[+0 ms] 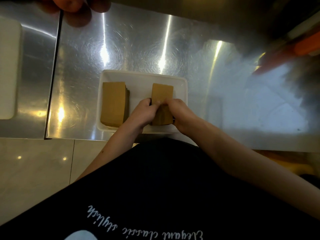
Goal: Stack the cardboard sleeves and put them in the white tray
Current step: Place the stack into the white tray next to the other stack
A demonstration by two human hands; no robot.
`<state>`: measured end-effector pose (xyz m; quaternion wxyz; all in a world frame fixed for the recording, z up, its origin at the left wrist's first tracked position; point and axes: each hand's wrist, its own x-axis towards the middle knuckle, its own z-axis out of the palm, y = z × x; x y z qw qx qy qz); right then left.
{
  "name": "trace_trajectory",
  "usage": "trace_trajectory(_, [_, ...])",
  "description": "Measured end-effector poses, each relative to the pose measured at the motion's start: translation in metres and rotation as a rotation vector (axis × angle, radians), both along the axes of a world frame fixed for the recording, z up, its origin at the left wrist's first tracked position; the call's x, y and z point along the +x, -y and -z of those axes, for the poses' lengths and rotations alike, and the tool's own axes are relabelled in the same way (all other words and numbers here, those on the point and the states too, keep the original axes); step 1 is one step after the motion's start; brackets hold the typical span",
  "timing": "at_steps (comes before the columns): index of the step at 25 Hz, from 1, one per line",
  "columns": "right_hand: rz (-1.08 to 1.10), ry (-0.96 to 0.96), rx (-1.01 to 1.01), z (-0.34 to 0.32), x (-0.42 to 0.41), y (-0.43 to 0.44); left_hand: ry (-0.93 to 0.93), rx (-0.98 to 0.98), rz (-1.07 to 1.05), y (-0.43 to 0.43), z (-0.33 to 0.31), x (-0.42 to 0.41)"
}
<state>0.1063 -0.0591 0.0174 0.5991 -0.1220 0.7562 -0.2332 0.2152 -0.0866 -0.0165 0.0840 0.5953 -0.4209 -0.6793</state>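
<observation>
A white tray (142,76) sits on the steel counter near its front edge. One stack of brown cardboard sleeves (114,103) lies in the tray's left half. A second stack of sleeves (162,93) rests in the right half. My left hand (142,112) grips this second stack on its left side. My right hand (181,115) grips it on the right side and near end. The near part of that stack is hidden by my fingers.
The steel counter (138,45) stretches around the tray. Another white tray (8,66) lies at the far left on a separate counter section. Blurred orange objects (294,51) sit at the right. The counter's front edge runs just below the tray.
</observation>
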Motion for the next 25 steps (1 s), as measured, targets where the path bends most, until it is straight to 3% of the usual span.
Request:
trace_trajectory(3, [-0.054,-0.065,-0.111,-0.013,-0.011,-0.006,-0.002,0.005,0.012,0.002,0.0,0.001])
trace_trajectory(7, [-0.004,-0.366,-0.433,-0.036,-0.042,-0.021,-0.005,0.043,0.004,0.005,0.002,0.0])
trace_trajectory(9, [0.041,-0.473,-0.451,-0.033,-0.057,-0.025,-0.009,0.039,-0.019,0.004,0.002,-0.001])
trace_trajectory(11, [0.029,-0.364,-0.305,-0.021,-0.065,-0.027,-0.011,0.03,-0.039,0.003,0.001,-0.002])
trace_trajectory(13, [0.092,-0.128,-0.116,-0.011,-0.065,-0.026,-0.008,0.017,-0.055,0.001,0.001,-0.004])
trace_trajectory(15, [0.123,0.022,-0.051,-0.01,-0.062,-0.028,-0.004,0.013,-0.07,0.001,0.001,-0.005])
trace_trajectory(25, [0.123,0.156,-0.044,-0.01,-0.061,-0.027,0.013,0.044,-0.008,-0.005,-0.002,-0.028])
